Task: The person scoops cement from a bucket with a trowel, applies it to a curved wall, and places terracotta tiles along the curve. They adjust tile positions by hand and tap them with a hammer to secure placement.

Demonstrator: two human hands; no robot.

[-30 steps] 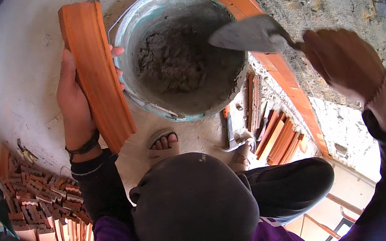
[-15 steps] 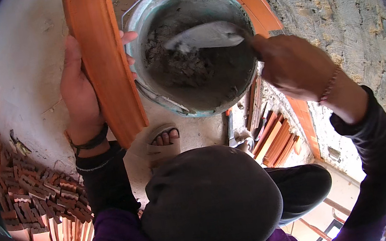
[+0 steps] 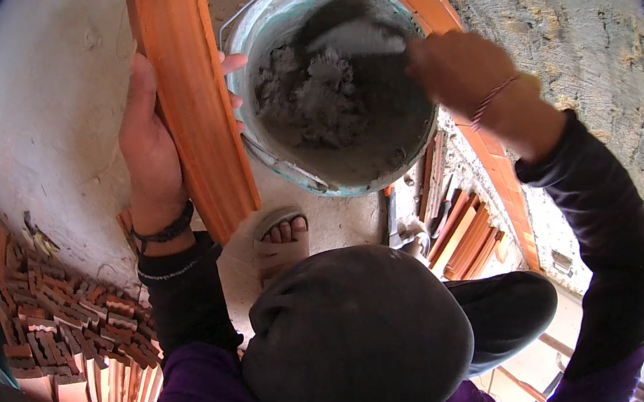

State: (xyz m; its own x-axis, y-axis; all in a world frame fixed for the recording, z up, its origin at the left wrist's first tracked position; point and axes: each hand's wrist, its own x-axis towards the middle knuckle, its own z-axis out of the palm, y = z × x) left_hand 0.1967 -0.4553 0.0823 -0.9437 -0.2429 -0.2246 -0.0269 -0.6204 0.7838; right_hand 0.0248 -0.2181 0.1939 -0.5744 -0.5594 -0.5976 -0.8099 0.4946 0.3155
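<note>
As LH grips ridged tile, RH trowel, lumpy mortar

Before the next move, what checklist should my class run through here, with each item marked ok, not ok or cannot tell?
1. Left hand holding the terracotta piece: ok, thumb on one side, fingers on the other.
2. Right hand gripping the trowel: ok.
3. Blade over the bucket mouth: ok.
4. Grey mix available in the bucket: ok, a lumpy heap shows.
5. Mix loaded on the blade: cannot tell, it is blurred.
6. One hand free: not ok, both are holding something.
</note>
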